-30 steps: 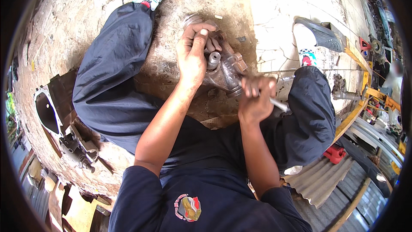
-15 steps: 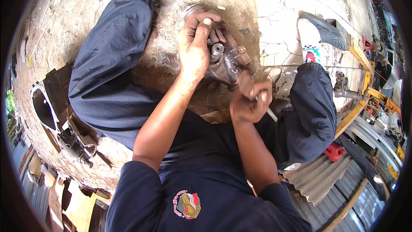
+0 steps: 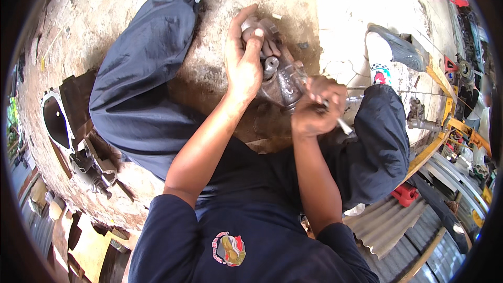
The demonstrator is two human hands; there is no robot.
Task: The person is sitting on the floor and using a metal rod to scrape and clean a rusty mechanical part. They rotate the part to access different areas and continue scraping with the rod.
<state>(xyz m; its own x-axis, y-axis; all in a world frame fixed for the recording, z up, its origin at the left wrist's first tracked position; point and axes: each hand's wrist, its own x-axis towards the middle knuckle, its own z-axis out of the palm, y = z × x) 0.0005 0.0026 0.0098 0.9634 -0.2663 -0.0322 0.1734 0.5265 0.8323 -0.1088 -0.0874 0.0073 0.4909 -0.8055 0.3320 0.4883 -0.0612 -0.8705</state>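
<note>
A dark, greasy cast-metal housing [image 3: 285, 88] rests on the ground between my legs, a round hollow stub rising from it. My left hand [image 3: 244, 65] is closed over its far left end, fingers curled around the metal beside the stub. At the housing's right side, my right hand [image 3: 318, 109] is clenched on a thin rod-like tool [image 3: 345, 126]. The pale end of that tool sticks out below the fist toward my right knee. Its other end is hidden or blurred near the housing, so I cannot tell whether it touches.
A rectangular metal casing [image 3: 56, 118] lies on the ground left of my left leg, with a shafted metal part [image 3: 91, 172] below it. Right of my right leg are another metal fitting [image 3: 416, 115], a yellow frame [image 3: 437, 139] and a red object [image 3: 405, 194] by corrugated sheets [image 3: 390, 225].
My right hand has moved slightly right and up with the tool, whose angle has shifted. The left hand still holds the housing, its index finger more raised. The whole view has shifted a little.
</note>
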